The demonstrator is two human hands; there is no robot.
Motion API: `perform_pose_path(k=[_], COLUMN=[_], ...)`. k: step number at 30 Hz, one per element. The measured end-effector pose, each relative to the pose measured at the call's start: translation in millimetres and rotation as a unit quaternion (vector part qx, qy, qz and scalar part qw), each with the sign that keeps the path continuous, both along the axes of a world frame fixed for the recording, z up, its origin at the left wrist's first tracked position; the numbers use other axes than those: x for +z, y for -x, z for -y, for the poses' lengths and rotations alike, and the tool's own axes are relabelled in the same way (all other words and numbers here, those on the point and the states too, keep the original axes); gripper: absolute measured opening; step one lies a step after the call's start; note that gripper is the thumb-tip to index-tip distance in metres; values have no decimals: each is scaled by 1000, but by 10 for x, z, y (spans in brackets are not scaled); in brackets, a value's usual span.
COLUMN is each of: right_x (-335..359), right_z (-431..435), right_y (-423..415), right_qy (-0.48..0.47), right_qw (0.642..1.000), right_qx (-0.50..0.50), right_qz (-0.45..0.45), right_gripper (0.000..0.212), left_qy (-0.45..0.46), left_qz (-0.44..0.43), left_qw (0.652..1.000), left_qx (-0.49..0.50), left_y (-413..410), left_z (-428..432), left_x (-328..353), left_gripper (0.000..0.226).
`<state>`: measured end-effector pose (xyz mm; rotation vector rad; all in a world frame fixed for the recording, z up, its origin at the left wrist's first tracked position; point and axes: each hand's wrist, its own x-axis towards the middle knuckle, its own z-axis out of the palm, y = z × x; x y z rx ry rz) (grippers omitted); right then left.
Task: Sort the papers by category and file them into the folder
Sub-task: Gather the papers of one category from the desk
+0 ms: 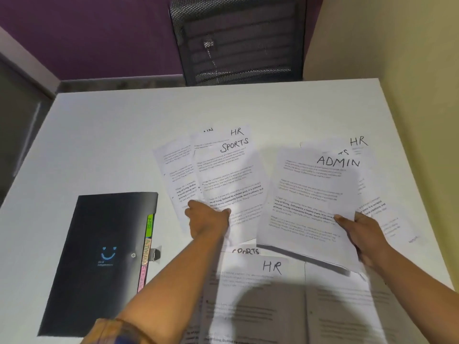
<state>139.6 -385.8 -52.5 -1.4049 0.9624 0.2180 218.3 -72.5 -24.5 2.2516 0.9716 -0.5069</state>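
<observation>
My right hand (365, 234) grips the lower right edge of a sheet headed ADMIN (310, 199), lifted off the table and casting a shadow. My left hand (207, 217) presses on the lower part of a sheet headed SPORTS (231, 177), which tops a fanned stack with an HR sheet (237, 132) under it. Another HR sheet (359, 141) lies behind the ADMIN sheet. Near me lies an HR sheet (272, 268) over a SPORTS sheet (246, 251). A black folder (99, 256) with coloured tabs (147, 247) lies shut at the left.
The white table (111, 135) runs to a yellow wall at the right. A black mesh chair (238, 38) stands behind the far edge. More printed sheets (347, 311) lie at the near edge under my arms.
</observation>
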Motion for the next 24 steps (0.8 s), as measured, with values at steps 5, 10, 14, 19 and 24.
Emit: perform_pose_path(k=[5,10,14,19,24], right_x=[-18,17,15,26,-1], right_z=[-20,-32,-19,-18,-9], right_y=[47,67,66,65,70], right_qy=[20,-12,-15,-19,-24], right_qw=[1000,999,999,999,999], right_qx=[1,-3,4,1,2], right_qz=[19,30,29,31,35], right_gripper=[25,22,26,25,25], left_qy=[101,188,213,215,242], left_qz=[25,117,151,159,139], left_qw=[994,972,965,963,958], left_qx=[14,75,41,38,65], left_y=[-81,-93,-33,-36,-66], left_z=[-41,-64,-66,-45,-65], left_x=[-43,-32,40,61,55], left_gripper=[43,30,16,30,37])
